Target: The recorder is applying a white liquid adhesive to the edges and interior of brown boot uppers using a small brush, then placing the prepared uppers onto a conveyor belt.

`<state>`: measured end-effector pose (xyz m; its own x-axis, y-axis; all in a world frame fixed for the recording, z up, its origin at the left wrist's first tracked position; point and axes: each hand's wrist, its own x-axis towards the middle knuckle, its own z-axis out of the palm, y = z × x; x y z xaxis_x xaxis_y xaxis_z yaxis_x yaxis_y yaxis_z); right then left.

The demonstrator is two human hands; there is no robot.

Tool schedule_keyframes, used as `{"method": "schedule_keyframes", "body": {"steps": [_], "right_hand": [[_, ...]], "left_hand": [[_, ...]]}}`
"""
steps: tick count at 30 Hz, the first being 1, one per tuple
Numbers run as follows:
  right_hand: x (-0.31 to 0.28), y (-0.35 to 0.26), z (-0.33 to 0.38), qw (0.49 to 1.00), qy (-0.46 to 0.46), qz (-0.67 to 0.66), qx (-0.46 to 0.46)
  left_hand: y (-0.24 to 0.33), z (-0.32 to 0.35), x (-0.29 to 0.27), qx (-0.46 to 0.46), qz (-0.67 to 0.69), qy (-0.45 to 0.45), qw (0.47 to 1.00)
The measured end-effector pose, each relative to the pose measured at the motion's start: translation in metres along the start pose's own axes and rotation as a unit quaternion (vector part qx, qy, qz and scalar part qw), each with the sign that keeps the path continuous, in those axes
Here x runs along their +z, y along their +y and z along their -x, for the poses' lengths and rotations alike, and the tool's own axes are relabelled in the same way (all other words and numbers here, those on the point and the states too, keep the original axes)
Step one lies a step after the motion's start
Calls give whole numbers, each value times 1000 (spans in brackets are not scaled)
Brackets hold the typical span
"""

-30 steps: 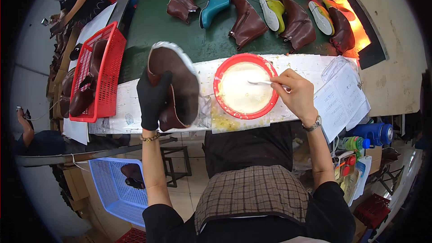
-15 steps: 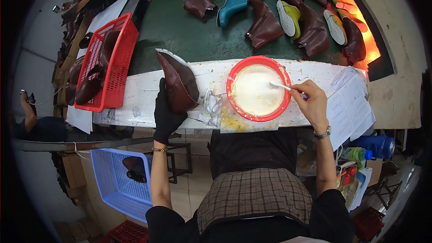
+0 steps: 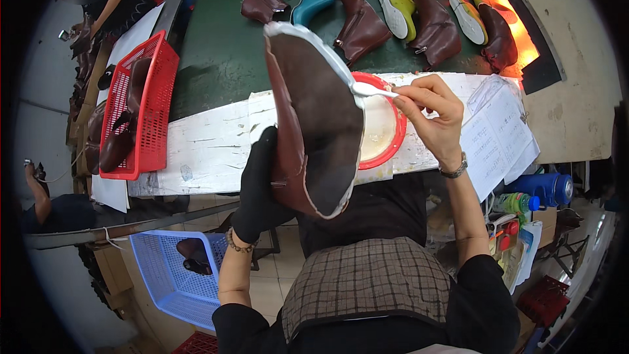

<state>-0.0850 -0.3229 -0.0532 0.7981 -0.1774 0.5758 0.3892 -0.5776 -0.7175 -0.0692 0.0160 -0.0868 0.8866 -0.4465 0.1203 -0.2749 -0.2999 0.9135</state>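
Glue already whitens the far rim of the brown boot [image 3: 314, 124] that my gloved left hand [image 3: 262, 187] grips sole-up over the red bowl [image 3: 386, 132], while my right hand [image 3: 429, 108] pinches the brush [image 3: 373, 90], near rim seemingly uncoated.

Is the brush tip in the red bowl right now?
No, the right hand holds the brush tip against the rim of the raised brown boot, above the red bowl.
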Motion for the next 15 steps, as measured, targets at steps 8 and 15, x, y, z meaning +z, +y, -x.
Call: {"method": "schedule_keyframes", "body": {"steps": [8,15], "right_hand": [[-9,-16,19,997,-33,-16,-64],[-7,-30,34,997,-47,-6,-64]], "left_hand": [[-9,-32,22,72,172,174,967],[-123,-51,25,78,266,168,946]]}}
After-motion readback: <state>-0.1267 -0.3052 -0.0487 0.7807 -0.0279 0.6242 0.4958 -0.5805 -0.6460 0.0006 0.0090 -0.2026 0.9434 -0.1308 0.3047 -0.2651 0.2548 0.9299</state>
